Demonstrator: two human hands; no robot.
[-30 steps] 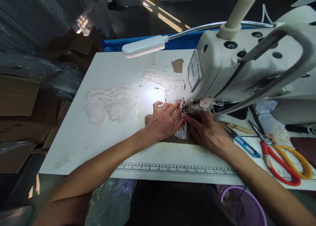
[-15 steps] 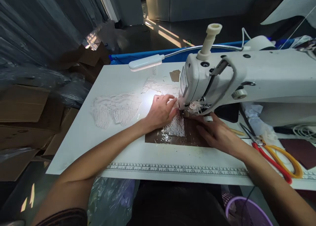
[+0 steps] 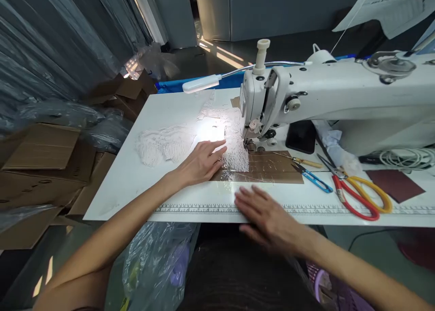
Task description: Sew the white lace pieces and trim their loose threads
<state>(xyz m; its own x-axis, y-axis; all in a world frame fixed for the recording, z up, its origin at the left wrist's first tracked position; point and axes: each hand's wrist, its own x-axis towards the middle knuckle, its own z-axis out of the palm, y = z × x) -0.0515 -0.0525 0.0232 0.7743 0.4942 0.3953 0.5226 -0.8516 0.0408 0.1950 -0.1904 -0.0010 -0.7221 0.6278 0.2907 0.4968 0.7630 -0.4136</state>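
Note:
My left hand [image 3: 203,162] lies with fingers spread at the left edge of a piece of white lace [image 3: 237,155], over brown tape [image 3: 272,168] on the table. The lace reaches up to the needle area of a white sewing machine [image 3: 251,107]. My right hand [image 3: 267,216] is over the table's front edge, blurred by motion, fingers stretched out and holding nothing. Another gathered piece of white lace [image 3: 165,143] lies left of my left hand. Blue thread snips [image 3: 314,179] and a wooden-handled awl [image 3: 307,162] rest at the tape's right end.
Scissors [image 3: 360,195] with red and yellow handles lie on the right, near a dark phone [image 3: 301,136] and a maroon piece [image 3: 396,184]. A lamp [image 3: 202,83] hangs over the table. A printed ruler [image 3: 217,209] runs along the front edge. Cardboard boxes [image 3: 44,148] stand at left.
My right hand has left the machine's needle area and come back to the table's front edge. My left hand has slid left off the lace's middle. The view has shifted right.

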